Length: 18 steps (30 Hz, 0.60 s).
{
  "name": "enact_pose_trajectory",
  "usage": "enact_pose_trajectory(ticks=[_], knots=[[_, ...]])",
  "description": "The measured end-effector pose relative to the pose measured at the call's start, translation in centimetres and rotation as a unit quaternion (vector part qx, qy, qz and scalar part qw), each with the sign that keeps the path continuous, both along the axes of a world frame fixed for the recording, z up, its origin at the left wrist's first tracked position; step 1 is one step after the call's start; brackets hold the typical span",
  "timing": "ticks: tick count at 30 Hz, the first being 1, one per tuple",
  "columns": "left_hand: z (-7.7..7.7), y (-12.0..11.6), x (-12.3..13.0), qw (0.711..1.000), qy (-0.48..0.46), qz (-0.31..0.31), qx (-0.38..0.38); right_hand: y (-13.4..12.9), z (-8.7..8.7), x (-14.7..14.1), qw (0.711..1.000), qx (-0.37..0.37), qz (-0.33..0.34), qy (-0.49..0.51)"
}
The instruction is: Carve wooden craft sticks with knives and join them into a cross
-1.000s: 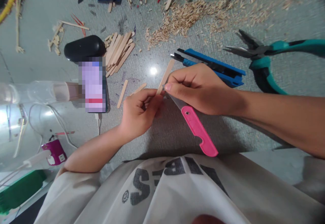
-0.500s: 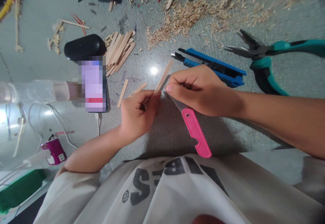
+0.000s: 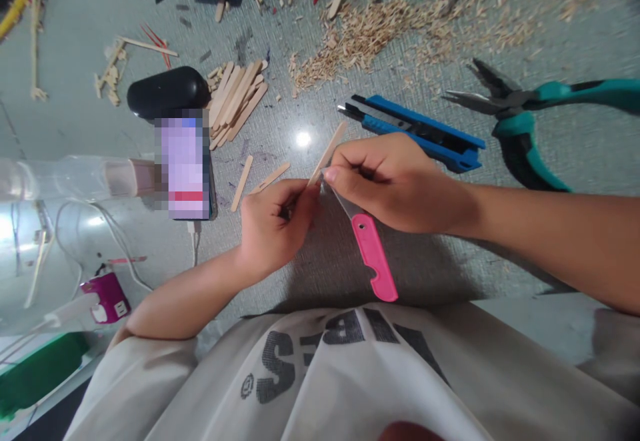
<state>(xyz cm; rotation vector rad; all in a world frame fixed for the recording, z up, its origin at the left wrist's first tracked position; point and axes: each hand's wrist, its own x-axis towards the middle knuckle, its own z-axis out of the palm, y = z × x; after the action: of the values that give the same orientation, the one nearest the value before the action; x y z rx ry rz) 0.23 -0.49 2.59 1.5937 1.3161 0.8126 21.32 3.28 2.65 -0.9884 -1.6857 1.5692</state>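
Note:
Pinched in my left hand (image 3: 277, 221) is a flat wooden craft stick (image 3: 329, 151), slanting up and to the right. My right hand (image 3: 393, 177) is closed around the blade of a knife with a pink handle (image 3: 374, 257), which points down toward my shirt. The blade's tip end is at the stick, just above my left thumb; fingers hide most of the blade. Two loose pieces, a short stick (image 3: 242, 183) and a notched stick (image 3: 271, 178), lie beyond my left hand.
Behind my hands lie a blue utility cutter (image 3: 420, 131), teal-handled pliers (image 3: 520, 101) and a heap of wood shavings (image 3: 365, 34). To the left are a pile of craft sticks (image 3: 237, 97), a black case (image 3: 167, 92), a phone (image 3: 185, 167) on a cable and a purple plug adapter (image 3: 106, 299).
The pink handle has swung left and slightly up, and the blade end has come closer to the stick. The stick's tip has shifted slightly right.

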Motion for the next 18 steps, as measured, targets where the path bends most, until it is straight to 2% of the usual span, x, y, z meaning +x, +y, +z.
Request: enact_pose_trajectory(ticks=[5, 11, 18], knots=[[0.13, -0.01, 0.05, 0.999, 0.026, -0.005, 0.023, -0.13, 0.21, 0.02, 1.000, 0.004, -0.003, -0.004], [-0.01, -0.39, -0.32, 0.990, 0.099, -0.012, 0.101, -0.16, 0.56, 0.10, 1.000, 0.022, -0.002, -0.017], [-0.13, -0.51, -0.45, 0.979, 0.128, -0.035, 0.152, 0.22, 0.69, 0.05, 1.000, 0.003, 0.026, -0.009]])
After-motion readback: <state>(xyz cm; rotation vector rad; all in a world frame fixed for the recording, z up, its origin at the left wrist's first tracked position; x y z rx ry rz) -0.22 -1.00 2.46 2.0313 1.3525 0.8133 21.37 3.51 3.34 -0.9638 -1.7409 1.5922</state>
